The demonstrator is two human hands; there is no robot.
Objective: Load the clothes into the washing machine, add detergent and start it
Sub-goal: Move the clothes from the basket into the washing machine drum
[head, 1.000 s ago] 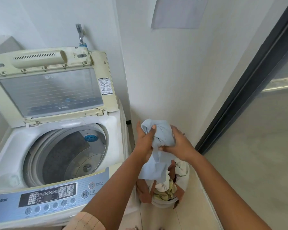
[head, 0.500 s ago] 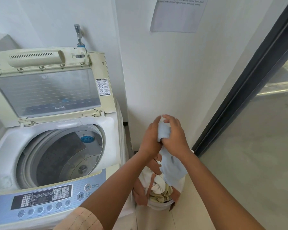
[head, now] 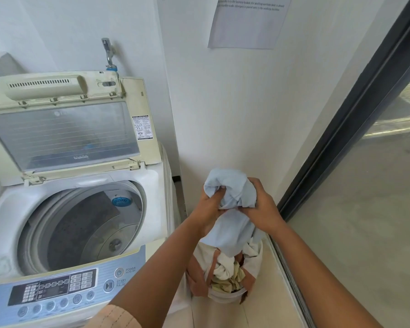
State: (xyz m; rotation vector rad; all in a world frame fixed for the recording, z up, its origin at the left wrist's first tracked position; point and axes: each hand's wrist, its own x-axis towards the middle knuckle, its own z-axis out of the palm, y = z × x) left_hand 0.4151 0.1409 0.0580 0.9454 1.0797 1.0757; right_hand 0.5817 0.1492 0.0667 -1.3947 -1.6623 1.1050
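Printed paper notice (head: pixel 247 22) stuck on white wall (head: pixel 223 102); metal tap (head: pixel 107 52) on wall; dark-framed glass door (head: pixel 365 162) at right; tiled floor (head: pixel 265 311).

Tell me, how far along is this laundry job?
Barely begun. Done: the washing machine's lid is up, and its drum looks empty. In hand: the left hand and right hand both grip a light blue garment above the laundry basket, which is full of clothes. Left: loading everything, adding detergent, and pressing the start button.
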